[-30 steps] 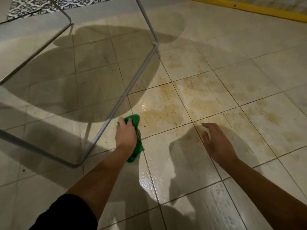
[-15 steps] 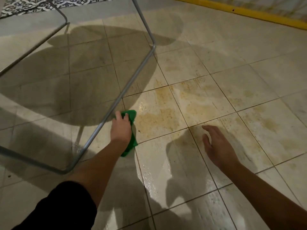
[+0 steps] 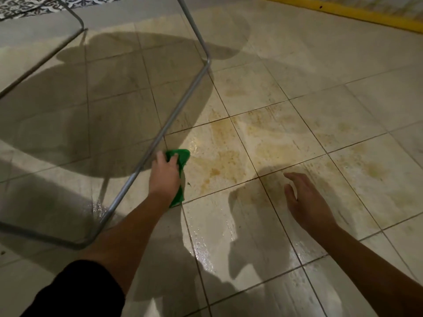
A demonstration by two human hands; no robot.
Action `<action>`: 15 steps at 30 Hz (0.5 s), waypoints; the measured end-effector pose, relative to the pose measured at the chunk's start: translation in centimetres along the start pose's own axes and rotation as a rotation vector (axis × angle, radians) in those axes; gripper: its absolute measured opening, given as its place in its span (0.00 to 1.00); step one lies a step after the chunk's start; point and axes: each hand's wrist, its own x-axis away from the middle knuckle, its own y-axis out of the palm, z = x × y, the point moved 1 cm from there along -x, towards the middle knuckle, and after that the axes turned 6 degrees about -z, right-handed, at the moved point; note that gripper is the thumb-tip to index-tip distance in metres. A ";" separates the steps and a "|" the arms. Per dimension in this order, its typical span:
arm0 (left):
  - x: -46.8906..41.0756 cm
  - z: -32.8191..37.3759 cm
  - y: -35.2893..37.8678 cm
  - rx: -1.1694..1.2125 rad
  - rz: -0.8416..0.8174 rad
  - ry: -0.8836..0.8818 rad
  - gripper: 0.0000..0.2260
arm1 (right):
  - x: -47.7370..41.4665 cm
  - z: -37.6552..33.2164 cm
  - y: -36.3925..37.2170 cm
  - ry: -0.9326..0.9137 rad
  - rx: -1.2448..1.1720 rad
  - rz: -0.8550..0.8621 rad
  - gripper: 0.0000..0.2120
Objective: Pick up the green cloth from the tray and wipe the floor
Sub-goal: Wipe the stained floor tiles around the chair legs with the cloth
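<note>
My left hand presses the green cloth flat on the beige tiled floor, just right of a metal frame bar. Most of the cloth is hidden under the palm; its far end and its right edge stick out. A yellow-brown stain spreads over the tiles right beside the cloth. My right hand hovers low over the floor to the right, fingers spread, holding nothing. No tray is in view.
A thin grey metal tube frame stands on the floor at left, one bar running diagonally past my left hand. Wet shiny streaks lie on the near tiles. A yellow strip borders the far right; a patterned mat lies far left.
My left hand has slid the green cloth forward along the floor, toward the stain and beside the metal bar. My right hand stays hovering in about the same place.
</note>
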 end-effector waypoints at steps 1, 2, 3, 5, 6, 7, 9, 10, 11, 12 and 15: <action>0.9 0.8 0.8 0.087 -0.006 0.021 0.13 | -0.1 0.0 -0.1 -0.001 0.000 0.007 0.17; 1.9 1.6 1.7 0.186 -0.034 0.023 0.11 | -0.2 0.0 -0.1 -0.008 0.003 0.014 0.17; 3.1 2.8 2.4 0.254 -0.075 0.029 0.10 | -0.2 0.0 -0.2 -0.009 0.003 0.023 0.17; 4.8 4.6 3.6 0.343 -0.148 0.040 0.09 | -0.2 0.0 -0.2 -0.010 0.001 0.035 0.17; 5.1 5.0 3.7 0.324 -0.156 0.067 0.10 | 0.0 -0.1 -0.2 -0.008 -0.003 0.042 0.17; 5.0 5.0 3.6 0.306 -0.143 0.086 0.11 | 0.1 -0.2 -0.3 -0.007 -0.005 0.045 0.17; 3.9 4.1 2.5 0.317 -0.095 0.055 0.10 | 0.4 -0.3 -0.4 -0.017 -0.002 0.043 0.17; 3.0 3.3 1.8 0.336 -0.065 0.022 0.10 | 0.5 -0.4 -0.5 -0.022 0.000 0.043 0.17; 2.2 2.5 1.1 0.377 -0.041 -0.023 0.10 | 0.6 -0.3 -0.7 -0.026 0.004 0.044 0.17; 1.6 1.6 0.5 0.375 -0.024 -0.064 0.10 | 0.7 -0.2 -0.9 -0.028 0.009 0.047 0.17; 1.8 0.3 0.1 0.322 -0.020 -0.110 0.08 | 1.0 0.5 -1.5 -0.018 0.017 0.061 0.17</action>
